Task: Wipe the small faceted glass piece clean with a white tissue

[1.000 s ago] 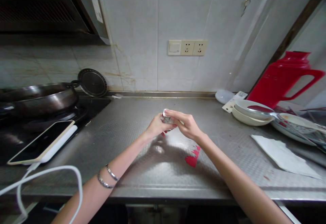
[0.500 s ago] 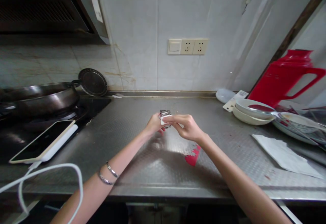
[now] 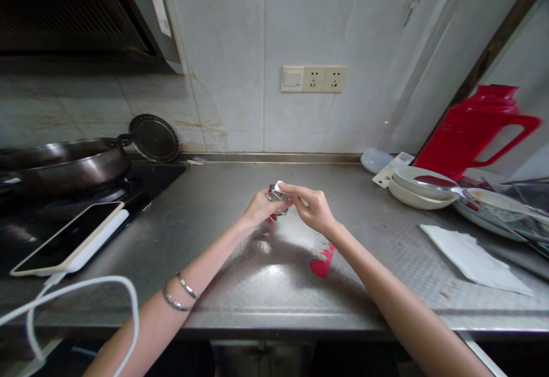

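Note:
Above the middle of the steel counter, my left hand point(image 3: 258, 208) is closed around a small shiny silver object point(image 3: 274, 195), whose exact kind I cannot make out. My right hand point(image 3: 316, 210) pinches a small white piece point(image 3: 279, 186), like folded tissue or paper, against the upper part of the silver object. The fingers of both hands nearly meet there and hide much of the object. A jagged red patch point(image 3: 321, 264) shows on the counter below my right forearm.
At left are a pan point(image 3: 72, 162) on the stove, a phone point(image 3: 66, 239) and a white cable point(image 3: 96, 278). On the right stand bowls point(image 3: 420, 194), a red thermos jug point(image 3: 469, 131) and a plate point(image 3: 484, 222). A white paper napkin point(image 3: 469, 257) lies before them on the steel counter point(image 3: 193, 222).
The white piece has moved up from the middle of the silver object to its top, with my right fingers. More of the silver surface shows. The view has shifted slightly.

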Demonstrator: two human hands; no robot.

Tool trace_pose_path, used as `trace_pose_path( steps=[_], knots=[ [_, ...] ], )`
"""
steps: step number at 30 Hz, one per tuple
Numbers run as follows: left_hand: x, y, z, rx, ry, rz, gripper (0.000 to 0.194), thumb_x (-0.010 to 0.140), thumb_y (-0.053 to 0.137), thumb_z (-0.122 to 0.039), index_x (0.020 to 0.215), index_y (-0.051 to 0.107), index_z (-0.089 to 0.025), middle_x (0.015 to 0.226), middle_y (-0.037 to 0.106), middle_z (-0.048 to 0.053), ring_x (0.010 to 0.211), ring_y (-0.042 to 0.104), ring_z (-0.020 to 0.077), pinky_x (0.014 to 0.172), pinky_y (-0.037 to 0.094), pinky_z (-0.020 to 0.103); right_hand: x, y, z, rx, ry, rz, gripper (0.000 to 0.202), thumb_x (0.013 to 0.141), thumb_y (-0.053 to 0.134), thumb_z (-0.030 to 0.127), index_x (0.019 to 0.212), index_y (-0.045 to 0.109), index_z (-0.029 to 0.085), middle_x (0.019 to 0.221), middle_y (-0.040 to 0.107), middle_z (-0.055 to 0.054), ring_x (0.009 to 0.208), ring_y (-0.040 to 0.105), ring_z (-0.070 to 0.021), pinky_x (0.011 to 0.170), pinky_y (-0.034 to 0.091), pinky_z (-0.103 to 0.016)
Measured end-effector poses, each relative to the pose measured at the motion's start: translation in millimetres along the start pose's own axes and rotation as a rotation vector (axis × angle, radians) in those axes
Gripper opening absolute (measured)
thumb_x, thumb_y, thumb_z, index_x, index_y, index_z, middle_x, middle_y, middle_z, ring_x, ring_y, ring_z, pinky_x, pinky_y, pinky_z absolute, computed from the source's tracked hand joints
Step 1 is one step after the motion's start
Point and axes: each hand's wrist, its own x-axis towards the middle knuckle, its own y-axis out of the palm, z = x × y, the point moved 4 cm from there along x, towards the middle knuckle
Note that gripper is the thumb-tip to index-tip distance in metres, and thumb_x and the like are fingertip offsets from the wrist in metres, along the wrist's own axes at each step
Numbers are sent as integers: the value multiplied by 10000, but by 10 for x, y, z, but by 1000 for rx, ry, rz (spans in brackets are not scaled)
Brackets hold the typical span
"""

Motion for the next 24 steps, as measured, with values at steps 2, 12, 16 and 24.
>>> trace_pose_path(
  steps=[2,12,16,24],
  knots=[
    [8,-23,-23,-8,17,-14,394,630,746,-421,868,589,-149,623,553,-30,416,491,67,340,384,176,-4,-9,36,0,-4,-14,311,896,417,176,1110,635,234,1104,682,-53,1037,636,-182,874,526,-311],
    [132,-176,133,4,7,-167,563,548,825,-316,978,505,-144,634,574,-38,430,502,59,345,364,148,38,-22,3,143,241,36,260,874,502,309,859,715,161,753,724,-34,627,640,-149,574,473,-229],
    [155,-178,154,-10,37,-142,616,564,819,-351,1031,475,-143,668,600,-18,447,519,66,342,373,148,52,-119,-194,192,344,-210,279,851,527,370,845,704,156,773,719,-42,656,642,-168,554,479,-238],
    [90,-61,99,-7,33,-79,580,570,811,-303,1019,486,-132,644,583,-29,436,509,68,346,390,163,11,-22,-101,12,152,-105,249,891,475,270,1012,687,220,941,731,-46,806,690,-180,687,522,-248]
  ],
)
